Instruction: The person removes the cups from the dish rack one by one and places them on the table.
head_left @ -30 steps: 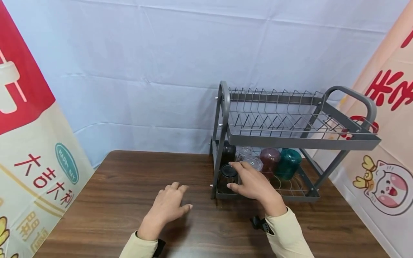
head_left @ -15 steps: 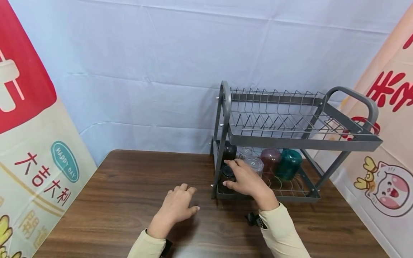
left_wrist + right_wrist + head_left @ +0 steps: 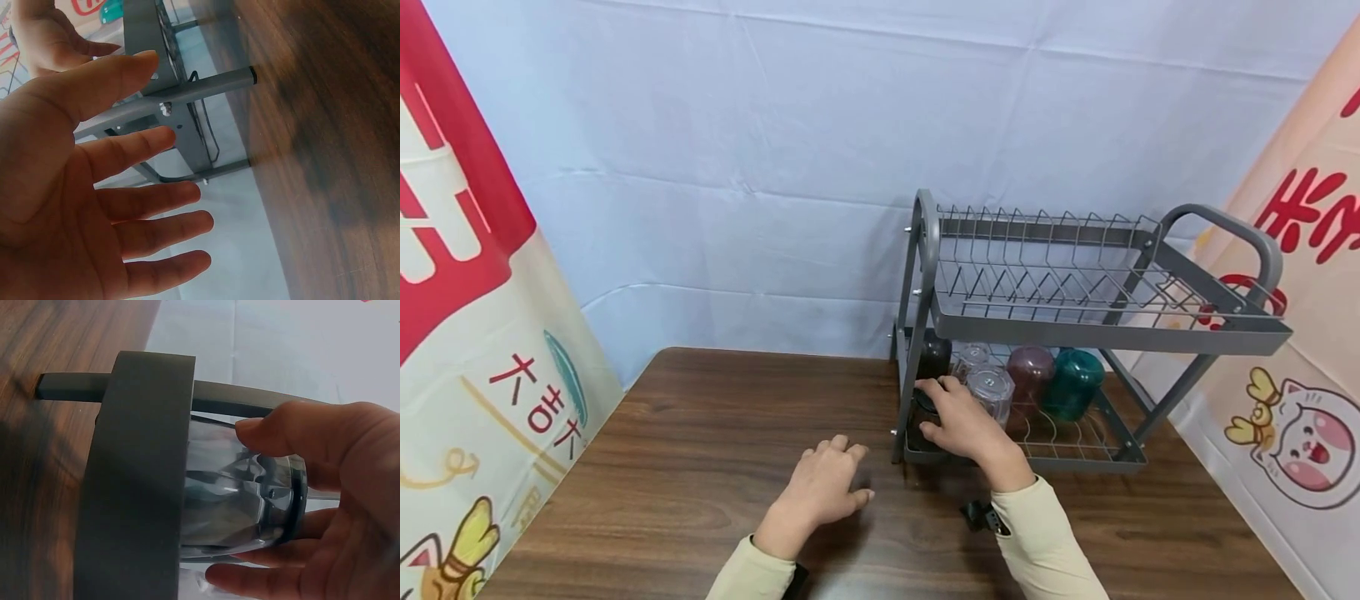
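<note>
My right hand [image 3: 966, 423] reaches into the lower tier of a grey two-tier dish rack [image 3: 1112, 336]. Its thumb and fingers curl round a dark, faceted drinking glass [image 3: 228, 509] at the front left corner. That glass stands upside down behind the rack's front rail. My left hand [image 3: 822, 489] hovers over the table left of the rack, fingers spread and holding nothing; the left wrist view shows its bare palm [image 3: 44, 206]. Beside the right hand is a clear glass [image 3: 991, 388], also upside down.
On the lower tier also stand a black glass [image 3: 934, 358], another clear glass [image 3: 973, 355], a purple glass [image 3: 1030, 371] and a teal glass [image 3: 1073, 385]. The upper tier's wire slots [image 3: 1037, 283] overhang them. A rack leg [image 3: 907, 400] rises close left of the dark glass.
My right hand has moved left and closed round the dark glass, uncovering more of the front clear glass. My left hand has drifted right towards the rack.
</note>
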A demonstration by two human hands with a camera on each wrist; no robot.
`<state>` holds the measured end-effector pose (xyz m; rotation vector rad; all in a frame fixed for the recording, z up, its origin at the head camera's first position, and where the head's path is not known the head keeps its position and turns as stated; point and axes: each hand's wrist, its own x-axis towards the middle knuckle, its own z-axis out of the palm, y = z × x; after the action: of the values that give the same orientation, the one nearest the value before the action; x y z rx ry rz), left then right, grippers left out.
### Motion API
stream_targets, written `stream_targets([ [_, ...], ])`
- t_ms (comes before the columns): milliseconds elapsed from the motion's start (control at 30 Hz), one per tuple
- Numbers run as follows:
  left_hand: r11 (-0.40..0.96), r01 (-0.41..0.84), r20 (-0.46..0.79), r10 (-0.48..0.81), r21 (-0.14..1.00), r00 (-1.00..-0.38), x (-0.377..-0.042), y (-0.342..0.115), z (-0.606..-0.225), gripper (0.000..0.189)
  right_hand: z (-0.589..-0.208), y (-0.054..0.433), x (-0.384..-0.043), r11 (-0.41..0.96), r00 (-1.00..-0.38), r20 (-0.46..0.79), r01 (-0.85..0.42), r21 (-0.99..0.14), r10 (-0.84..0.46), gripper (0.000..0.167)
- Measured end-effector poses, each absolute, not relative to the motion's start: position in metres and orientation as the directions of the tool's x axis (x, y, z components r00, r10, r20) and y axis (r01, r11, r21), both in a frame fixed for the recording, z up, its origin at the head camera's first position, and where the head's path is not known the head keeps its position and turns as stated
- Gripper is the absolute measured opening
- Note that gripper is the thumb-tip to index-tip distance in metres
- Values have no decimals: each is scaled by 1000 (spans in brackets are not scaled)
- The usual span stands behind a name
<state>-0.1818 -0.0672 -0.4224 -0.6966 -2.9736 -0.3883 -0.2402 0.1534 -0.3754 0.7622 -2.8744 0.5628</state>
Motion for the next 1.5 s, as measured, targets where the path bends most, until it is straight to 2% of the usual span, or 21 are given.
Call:
stream_targets([
  [400,860,448,120,432,243,-894,-182,-67,-421,53,-374,155,-243,792,-854,213,-520,-320,-475,53],
  [633,869,445,146,421,217,-895,-182,-68,-408,52,-361,156,-243,771,-836,245,-548,-326,-491,53],
  [1000,882,432,178,402,190,-898,-179,-65,-395,53,-351,155,-235,787,-846,238,-532,-312,-478,53],
  [1167,868,440,227,391,231,-892,-174,-65,-399,51,-349,158,-225,795,-853,237,-520,-313,-465,54],
  [1500,813,472,346,359,340,-867,-172,-67,-409,51,-346,160,-207,785,-828,311,-550,-286,-467,54],
])
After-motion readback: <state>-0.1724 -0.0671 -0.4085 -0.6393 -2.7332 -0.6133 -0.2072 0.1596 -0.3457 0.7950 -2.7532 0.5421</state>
